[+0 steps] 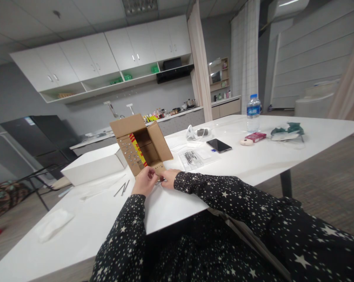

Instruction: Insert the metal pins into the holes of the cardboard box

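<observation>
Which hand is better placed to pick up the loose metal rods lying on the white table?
Left, probably. The left hand is nearer the thin metal rods; the right hand sits on the far side, by the open brown cardboard box.

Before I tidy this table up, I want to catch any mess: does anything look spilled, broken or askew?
Nothing looks spilled or broken. The cardboard box lies tipped on its side with its flaps open, both hands at its mouth. Two thin metal pieces lie loose beside the white box.
</observation>
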Tool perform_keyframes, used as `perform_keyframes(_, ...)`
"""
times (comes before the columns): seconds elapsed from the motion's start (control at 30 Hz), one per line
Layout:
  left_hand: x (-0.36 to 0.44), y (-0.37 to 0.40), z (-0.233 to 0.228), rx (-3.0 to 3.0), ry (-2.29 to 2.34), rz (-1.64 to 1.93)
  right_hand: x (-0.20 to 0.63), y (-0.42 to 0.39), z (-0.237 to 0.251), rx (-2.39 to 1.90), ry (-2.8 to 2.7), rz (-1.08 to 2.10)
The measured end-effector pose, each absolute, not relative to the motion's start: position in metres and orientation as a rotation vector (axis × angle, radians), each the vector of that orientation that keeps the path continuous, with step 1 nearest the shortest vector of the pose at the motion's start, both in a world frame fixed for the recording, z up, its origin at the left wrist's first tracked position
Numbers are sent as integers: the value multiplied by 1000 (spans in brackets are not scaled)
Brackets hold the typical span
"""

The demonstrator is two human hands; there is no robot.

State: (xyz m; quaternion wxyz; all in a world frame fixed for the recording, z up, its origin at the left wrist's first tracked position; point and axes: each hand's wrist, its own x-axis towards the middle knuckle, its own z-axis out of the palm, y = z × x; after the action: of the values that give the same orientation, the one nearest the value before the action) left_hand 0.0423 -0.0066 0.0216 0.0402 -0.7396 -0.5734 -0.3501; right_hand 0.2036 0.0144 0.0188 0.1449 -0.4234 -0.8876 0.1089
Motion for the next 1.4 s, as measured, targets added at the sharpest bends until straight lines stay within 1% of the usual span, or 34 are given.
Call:
perform_keyframes(0.1, 41, -6, 21, -2229, -1706, -1148, 205, 11, 21, -1214, -2563, 302)
perform_keyframes(0.27, 40, -6, 21, -2201, -1657, -1171, 205, 12, 22, -1219, -2582, 295)
perform_keyframes(0.97, 36, -1, 17, -2333, -1582, -1004, 204, 15, 18, -1215, -2563, 301)
perform_keyframes(1.4, 41, -5, 20, -2333, -1701, -945, 203, 20, 13, -1165, -2570, 285)
